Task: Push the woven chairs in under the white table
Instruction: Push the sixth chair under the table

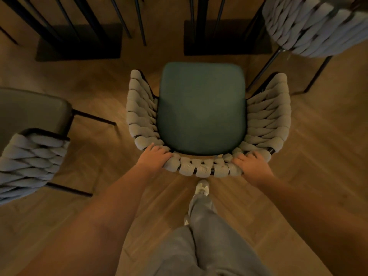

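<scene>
Woven chair (207, 120) with green seat before you, your left hand (154, 157) and right hand (252, 165) gripping its backrest, similar chairs either side of it

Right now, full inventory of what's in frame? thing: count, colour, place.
woven chair: 1, grey weave, centre, gripped at its back rim
seat cushion: 1, teal, on the centre chair
side chair: 1, grey weave, dark seat, left edge
far chair: 1, grey weave, top right
table bases: 2, black, top, ahead of the centre chair
floor: wood, brown
legs: grey trousers, pale shoe, bottom centre
left hand: on the back rim, left side
right hand: on the back rim, right side
</scene>
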Demonstrator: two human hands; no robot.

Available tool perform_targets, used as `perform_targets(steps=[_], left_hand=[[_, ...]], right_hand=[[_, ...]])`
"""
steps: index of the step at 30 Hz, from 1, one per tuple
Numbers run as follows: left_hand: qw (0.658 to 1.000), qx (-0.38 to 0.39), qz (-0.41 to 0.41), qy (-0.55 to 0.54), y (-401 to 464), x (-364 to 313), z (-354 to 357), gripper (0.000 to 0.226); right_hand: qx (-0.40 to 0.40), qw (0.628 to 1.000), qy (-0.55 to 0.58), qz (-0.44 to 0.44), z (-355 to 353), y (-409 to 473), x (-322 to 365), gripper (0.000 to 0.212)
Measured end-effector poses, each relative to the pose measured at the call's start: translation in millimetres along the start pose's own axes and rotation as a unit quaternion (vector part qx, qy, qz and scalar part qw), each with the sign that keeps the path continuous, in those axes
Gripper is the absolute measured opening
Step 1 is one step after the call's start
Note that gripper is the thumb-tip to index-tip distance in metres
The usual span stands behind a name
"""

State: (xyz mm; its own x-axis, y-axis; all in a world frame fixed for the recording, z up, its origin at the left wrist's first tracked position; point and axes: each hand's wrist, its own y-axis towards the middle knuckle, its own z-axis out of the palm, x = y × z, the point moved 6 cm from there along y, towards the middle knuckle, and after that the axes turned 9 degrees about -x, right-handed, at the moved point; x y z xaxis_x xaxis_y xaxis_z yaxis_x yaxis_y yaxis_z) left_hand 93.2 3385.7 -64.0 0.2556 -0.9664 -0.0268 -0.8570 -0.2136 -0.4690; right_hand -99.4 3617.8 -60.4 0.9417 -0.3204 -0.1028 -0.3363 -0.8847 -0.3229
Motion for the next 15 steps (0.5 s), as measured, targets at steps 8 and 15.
perform_targets(steps=[8,15], left_hand=[[0.997,0.05,0.013,0.058,42,27,-19,0.039],[0.998,0.047,0.004,0.048,106,51,-57,0.037]], right_hand=[[0.079,0.996,-0.016,-0.047,5,47,-25,0.029],[0.092,0.995,-0.041,-0.013,-25,123,-77,0.028]])
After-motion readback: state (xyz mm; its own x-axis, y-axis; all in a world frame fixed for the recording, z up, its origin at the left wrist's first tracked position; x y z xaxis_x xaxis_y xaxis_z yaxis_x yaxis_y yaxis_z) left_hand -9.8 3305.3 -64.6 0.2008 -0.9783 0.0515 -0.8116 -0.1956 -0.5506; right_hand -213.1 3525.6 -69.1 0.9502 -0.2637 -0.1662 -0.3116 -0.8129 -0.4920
